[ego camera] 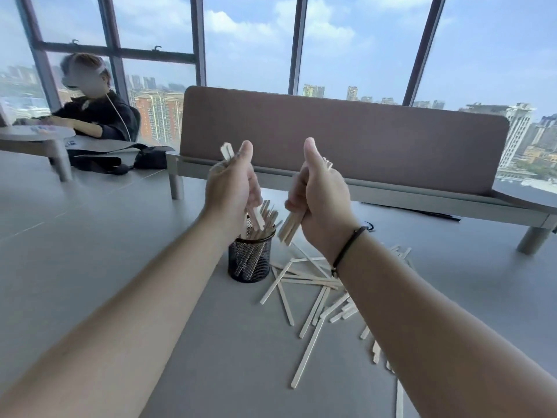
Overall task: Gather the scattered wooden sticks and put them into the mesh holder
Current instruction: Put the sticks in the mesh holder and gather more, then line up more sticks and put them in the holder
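Note:
A black mesh holder [249, 260] stands on the grey table, with several wooden sticks upright in it. My left hand [232, 182] is closed around a bundle of sticks just above the holder, their lower ends near its rim. To the right of the holder my right hand [321, 194] grips another bundle of sticks [291, 226], held tilted in the air. Several loose sticks [304, 285] lie scattered on the table right of the holder, partly hidden under my right forearm.
A brown divider panel [343, 137] on a raised shelf crosses the table behind the holder. A person in dark clothes [99, 116] sits at the far left, with a black bag [147, 159] beside them. Bare grey table surface [90, 236] extends to the left.

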Available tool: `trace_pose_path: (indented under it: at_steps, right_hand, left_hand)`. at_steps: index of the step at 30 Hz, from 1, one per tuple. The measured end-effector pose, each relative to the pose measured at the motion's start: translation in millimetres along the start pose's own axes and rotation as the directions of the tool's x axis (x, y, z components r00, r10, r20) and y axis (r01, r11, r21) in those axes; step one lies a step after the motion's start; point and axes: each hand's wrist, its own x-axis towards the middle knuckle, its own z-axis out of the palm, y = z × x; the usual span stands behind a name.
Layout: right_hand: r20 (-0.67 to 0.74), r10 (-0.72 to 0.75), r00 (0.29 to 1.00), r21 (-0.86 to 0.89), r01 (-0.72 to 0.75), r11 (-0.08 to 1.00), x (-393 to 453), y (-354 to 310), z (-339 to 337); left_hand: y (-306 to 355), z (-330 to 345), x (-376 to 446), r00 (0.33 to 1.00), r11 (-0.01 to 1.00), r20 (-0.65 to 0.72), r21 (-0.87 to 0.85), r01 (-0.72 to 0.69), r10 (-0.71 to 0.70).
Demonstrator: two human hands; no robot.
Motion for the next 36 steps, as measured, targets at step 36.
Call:
trace_pose_path:
  at_steps: [36]
  right_hand:
    - [-0.269,0.134,0.954,-0.944,-0.289,0.159,-97,32,-256]
  left_hand:
    - [-117,18,-95,0.792,0.061,0.394,0.908,-0.415,-0.467]
